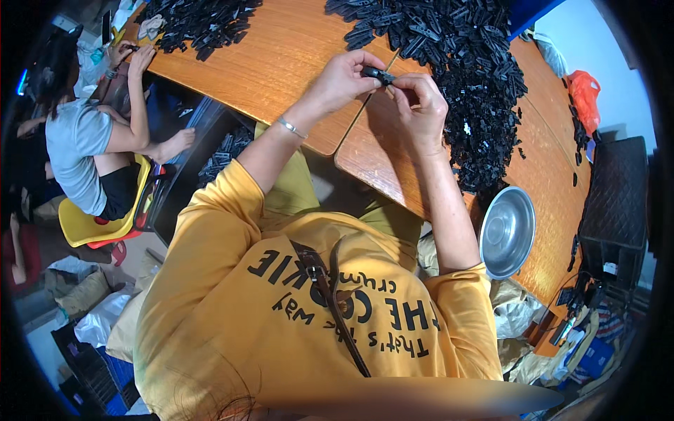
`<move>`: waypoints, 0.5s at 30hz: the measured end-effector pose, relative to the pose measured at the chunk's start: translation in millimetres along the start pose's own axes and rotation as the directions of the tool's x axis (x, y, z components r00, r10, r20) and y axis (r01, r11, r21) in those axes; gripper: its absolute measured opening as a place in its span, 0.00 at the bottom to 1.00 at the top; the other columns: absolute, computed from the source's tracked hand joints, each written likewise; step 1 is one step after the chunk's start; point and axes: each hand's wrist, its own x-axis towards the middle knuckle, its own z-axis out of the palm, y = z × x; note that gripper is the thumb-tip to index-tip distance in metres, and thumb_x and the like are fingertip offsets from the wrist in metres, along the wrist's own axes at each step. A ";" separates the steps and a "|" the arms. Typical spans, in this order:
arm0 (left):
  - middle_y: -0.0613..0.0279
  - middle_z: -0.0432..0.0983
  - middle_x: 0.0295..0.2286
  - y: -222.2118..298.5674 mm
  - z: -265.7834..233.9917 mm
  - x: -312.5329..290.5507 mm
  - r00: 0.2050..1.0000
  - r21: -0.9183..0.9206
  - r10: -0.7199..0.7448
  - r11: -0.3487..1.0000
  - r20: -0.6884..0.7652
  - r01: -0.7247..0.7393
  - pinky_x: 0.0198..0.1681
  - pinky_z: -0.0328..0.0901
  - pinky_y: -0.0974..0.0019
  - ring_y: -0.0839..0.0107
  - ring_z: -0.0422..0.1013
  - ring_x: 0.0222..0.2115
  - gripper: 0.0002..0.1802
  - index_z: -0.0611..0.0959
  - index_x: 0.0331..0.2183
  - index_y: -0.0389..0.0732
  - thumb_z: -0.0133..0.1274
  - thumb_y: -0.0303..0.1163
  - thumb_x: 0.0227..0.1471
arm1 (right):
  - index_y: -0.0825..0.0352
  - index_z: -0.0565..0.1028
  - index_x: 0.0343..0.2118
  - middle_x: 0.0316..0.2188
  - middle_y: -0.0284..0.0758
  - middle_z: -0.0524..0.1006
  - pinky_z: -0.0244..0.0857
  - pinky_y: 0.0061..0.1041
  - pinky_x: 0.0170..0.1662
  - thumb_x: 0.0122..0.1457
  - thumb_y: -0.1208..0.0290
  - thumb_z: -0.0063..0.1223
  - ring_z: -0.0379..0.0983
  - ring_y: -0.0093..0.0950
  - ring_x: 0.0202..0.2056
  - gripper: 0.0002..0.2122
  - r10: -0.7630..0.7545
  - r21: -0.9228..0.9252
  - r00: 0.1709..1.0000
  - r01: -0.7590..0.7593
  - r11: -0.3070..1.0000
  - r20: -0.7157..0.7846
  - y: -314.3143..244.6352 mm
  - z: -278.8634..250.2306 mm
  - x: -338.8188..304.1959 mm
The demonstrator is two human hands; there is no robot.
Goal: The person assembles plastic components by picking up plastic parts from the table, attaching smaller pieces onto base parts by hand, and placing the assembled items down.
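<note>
Above the table's near edge, my two hands meet at a small black clip-like plastic piece (377, 74). My left hand (342, 83), with a bracelet at its wrist, pinches the piece between thumb and fingertips. From the other side my right hand (423, 105) closes its thumb and forefinger on the end of the same piece; whether a second small part sits in that pinch is too small to tell. Just beyond and right of my hands lies a large heap of long black plastic pieces (421, 28), running into a heap of smaller black parts (484, 151).
A round metal basin (507, 233) stands at the wooden table's (281, 52) right near edge. Another black heap (207, 28) lies far left, where a seated person (81, 151) works. A dark open container (221, 151) with black pieces stands below the table. A red bag (584, 98) sits far right.
</note>
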 end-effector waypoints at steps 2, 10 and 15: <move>0.64 0.82 0.39 4.4 2.6 -2.7 1.000 0.003 0.003 1.000 0.005 -0.003 0.41 0.77 0.73 0.77 0.79 0.38 0.15 0.79 0.48 0.35 0.58 0.18 0.59 | 0.67 0.80 0.32 0.31 0.38 0.81 0.74 0.28 0.32 0.53 0.83 0.67 0.80 0.34 0.30 0.07 -0.063 -0.032 0.998 0.063 0.997 0.016 -2.1 1.1 4.5; 0.65 0.81 0.37 16.4 3.2 -14.8 0.997 0.057 -0.057 0.997 0.050 0.054 0.40 0.75 0.75 0.79 0.78 0.37 0.15 0.79 0.48 0.36 0.60 0.21 0.59 | 0.65 0.81 0.34 0.32 0.38 0.80 0.74 0.29 0.31 0.53 0.81 0.67 0.81 0.35 0.30 0.07 -0.106 -0.107 0.987 0.119 0.987 0.121 0.4 -7.0 1.6; 0.64 0.81 0.38 8.8 1.8 -23.7 0.994 0.096 -0.099 0.991 0.056 0.093 0.41 0.74 0.75 0.80 0.77 0.38 0.14 0.79 0.47 0.34 0.58 0.19 0.59 | 0.67 0.81 0.36 0.30 0.35 0.81 0.71 0.25 0.29 0.51 0.79 0.73 0.80 0.26 0.28 0.10 0.364 -0.090 0.881 -0.353 0.931 0.303 6.9 -3.6 -6.0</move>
